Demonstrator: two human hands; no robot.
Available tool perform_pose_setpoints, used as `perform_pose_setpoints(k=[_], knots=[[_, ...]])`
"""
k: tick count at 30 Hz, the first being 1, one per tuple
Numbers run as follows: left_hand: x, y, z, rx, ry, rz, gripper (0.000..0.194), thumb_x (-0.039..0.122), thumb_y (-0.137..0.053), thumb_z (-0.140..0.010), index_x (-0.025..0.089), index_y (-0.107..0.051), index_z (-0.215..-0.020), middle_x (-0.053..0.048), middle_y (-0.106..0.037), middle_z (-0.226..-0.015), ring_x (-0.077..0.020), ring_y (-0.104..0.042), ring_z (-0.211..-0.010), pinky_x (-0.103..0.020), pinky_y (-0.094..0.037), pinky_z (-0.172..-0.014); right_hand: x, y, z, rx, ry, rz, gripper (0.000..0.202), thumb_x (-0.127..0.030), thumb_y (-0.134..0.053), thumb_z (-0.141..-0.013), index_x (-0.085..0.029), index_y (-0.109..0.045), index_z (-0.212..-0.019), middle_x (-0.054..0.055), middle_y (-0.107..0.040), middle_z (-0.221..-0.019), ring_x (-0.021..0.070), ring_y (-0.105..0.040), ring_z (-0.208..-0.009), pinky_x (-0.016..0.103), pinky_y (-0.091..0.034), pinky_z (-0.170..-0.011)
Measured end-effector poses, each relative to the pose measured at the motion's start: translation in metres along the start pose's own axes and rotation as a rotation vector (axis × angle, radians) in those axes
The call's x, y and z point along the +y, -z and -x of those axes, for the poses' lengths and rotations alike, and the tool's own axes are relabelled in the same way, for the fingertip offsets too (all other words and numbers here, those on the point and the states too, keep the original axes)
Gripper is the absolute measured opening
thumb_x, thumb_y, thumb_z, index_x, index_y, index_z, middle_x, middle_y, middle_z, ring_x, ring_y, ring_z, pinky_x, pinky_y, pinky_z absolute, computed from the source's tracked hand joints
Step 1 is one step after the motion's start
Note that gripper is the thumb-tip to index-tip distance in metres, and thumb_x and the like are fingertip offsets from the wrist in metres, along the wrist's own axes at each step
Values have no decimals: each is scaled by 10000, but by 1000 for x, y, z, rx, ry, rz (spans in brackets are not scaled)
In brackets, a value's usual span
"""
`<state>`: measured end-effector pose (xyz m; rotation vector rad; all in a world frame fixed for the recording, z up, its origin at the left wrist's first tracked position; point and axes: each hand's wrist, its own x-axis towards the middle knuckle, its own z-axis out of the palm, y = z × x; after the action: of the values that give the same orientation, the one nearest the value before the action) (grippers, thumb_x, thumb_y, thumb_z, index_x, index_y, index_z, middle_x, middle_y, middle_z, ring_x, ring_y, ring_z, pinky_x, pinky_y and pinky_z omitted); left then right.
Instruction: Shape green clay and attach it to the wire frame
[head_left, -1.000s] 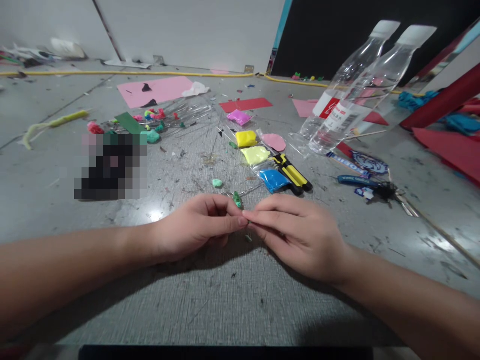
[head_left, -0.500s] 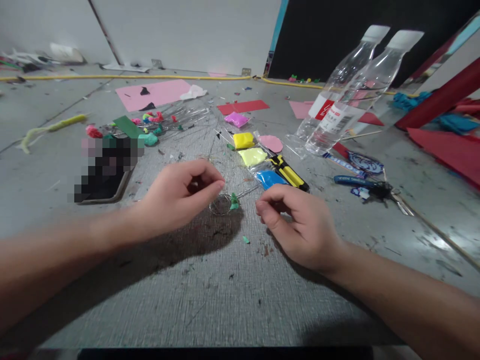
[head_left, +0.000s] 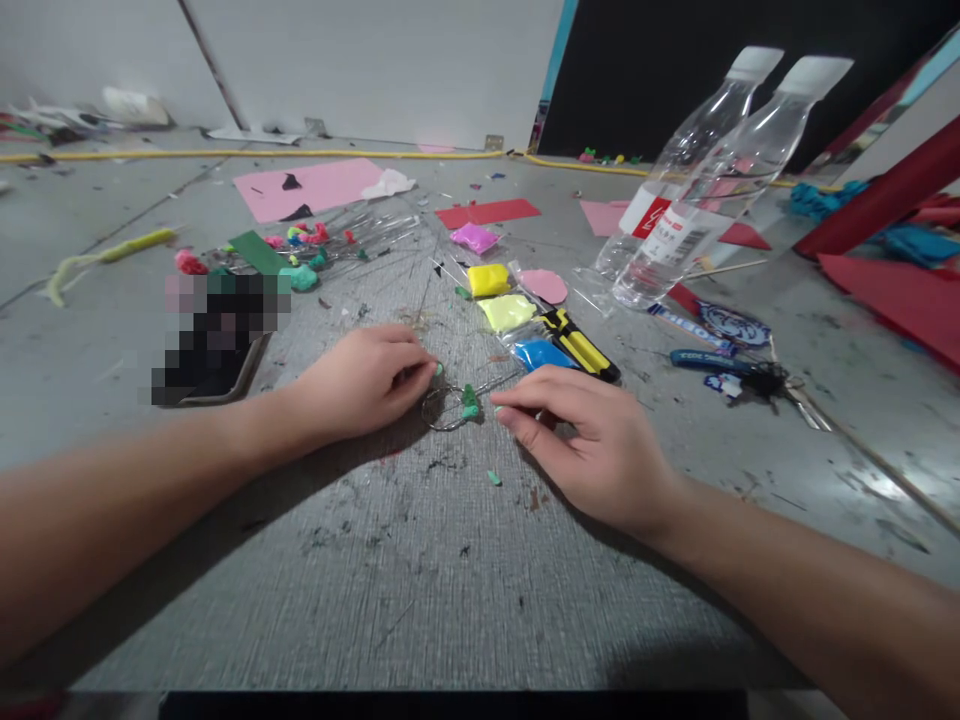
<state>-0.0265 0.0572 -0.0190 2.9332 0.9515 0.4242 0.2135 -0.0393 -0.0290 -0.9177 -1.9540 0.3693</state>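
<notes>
My left hand [head_left: 367, 385] is closed in a pinch, with a small bit of green clay [head_left: 439, 369] at the fingertips. To its right a thin wire ring [head_left: 429, 415] lies on the table, and a green clay piece [head_left: 470, 408] sits at the ring's right side. My right hand [head_left: 592, 440] is closed too, thumb and forefinger together just right of that piece. Something tiny and pale shows at its fingertips, too small to name. A loose green scrap [head_left: 493, 478] lies on the table below the ring.
Beyond my right hand are a blue clay packet [head_left: 541, 355], a pale yellow packet [head_left: 506, 313] and a black-and-yellow cutter [head_left: 577, 345]. Two plastic bottles [head_left: 679, 240] stand at right, near keys [head_left: 806, 405]. A phone [head_left: 247, 370] lies behind my left forearm.
My left hand has moved slightly down and its fingers have straightened, showing the green bit. The right hand has shifted left toward the clay piece on the ring.
</notes>
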Motion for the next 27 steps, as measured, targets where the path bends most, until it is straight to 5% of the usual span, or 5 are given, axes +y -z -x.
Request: perform_pose_setpoints(k=[12,16,18,23,27], knots=[[4,0,6,86,38,-125,314,274,-520,-1005,143,-795,-927,-104,-722,-868,-224,-675,-793,-340,-522,-727,2,0,1,5,52,-71,142,-77,-713,-923,-101,-788,-1041,87,-717,-932,143,-694,-779,275,-583,-681],[25,12,8,206,25,84,263,263,-551,-977,156,-780,-905,-90,-689,-844,-193,-648,-762,-312,-505,-698,1,0,1,18,55,-52,131,-91,-728,-919,-112,-789,-1033,83,-718,-934,141,-693,-784,270,-585,-692],[39,20,8,117,14,353,216,275,-592,-953,170,-779,-927,-57,-680,-810,-164,-632,-721,-283,-493,-664,0,0,1,27,71,-60,142,-92,-733,-917,-125,-789,-1044,80,-720,-943,139,-695,-800,268,-588,-713],[64,30,8,-215,387,965,229,327,-603,-942,182,-769,-881,17,-612,-643,-109,-516,-573,-216,-397,-517,-2,2,3,8,133,-48,203,-102,-693,-947,-179,-779,-1114,71,-722,-964,151,-691,-842,296,-598,-752],[68,27,9,-272,517,1167,200,340,-661,-897,176,-757,-836,44,-521,-582,-79,-395,-506,-193,-293,-450,-4,5,5,-37,201,-2,253,-103,-644,-969,-213,-765,-1162,68,-723,-970,166,-682,-851,319,-594,-750]])
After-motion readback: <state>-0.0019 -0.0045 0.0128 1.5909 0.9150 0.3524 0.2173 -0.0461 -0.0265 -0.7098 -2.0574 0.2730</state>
